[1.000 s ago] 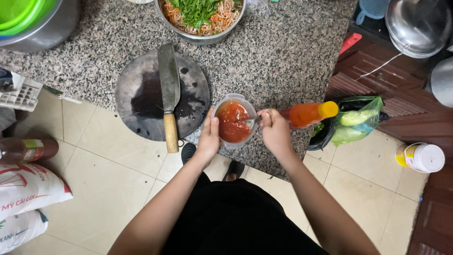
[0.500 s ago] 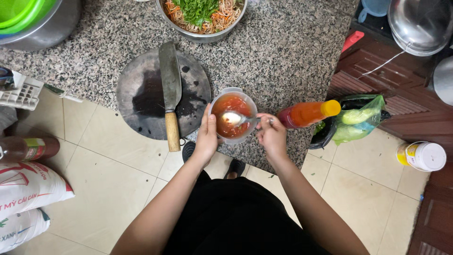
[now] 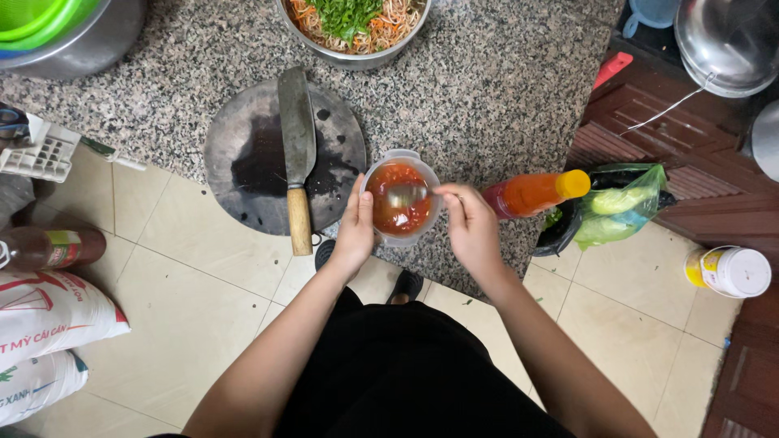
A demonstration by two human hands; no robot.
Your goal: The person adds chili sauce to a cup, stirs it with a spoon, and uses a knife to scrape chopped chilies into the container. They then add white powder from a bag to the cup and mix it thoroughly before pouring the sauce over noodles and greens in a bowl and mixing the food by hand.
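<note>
A clear plastic cup point(image 3: 399, 235) of red sauce stands near the front edge of the speckled granite counter point(image 3: 487, 89). My left hand point(image 3: 355, 231) steadies the cup's left side. My right hand point(image 3: 469, 227) holds a metal spoon point(image 3: 406, 195) whose bowl lies in the sauce. An orange sauce bottle with a yellow cap point(image 3: 535, 193) lies on its side just right of my right hand.
A round dark chopping board point(image 3: 243, 162) bears a cleaver point(image 3: 297, 154) with a wooden handle. A metal bowl of noodles and greens point(image 3: 353, 24) sits at the back. Green bowls point(image 3: 40, 24), a bag of vegetables point(image 3: 617, 211), sacks point(image 3: 40, 324) and a bottle point(image 3: 49, 247) are around.
My left hand has come around the cup's side. The spoon has shifted within the sauce, and my right hand has moved slightly with it.
</note>
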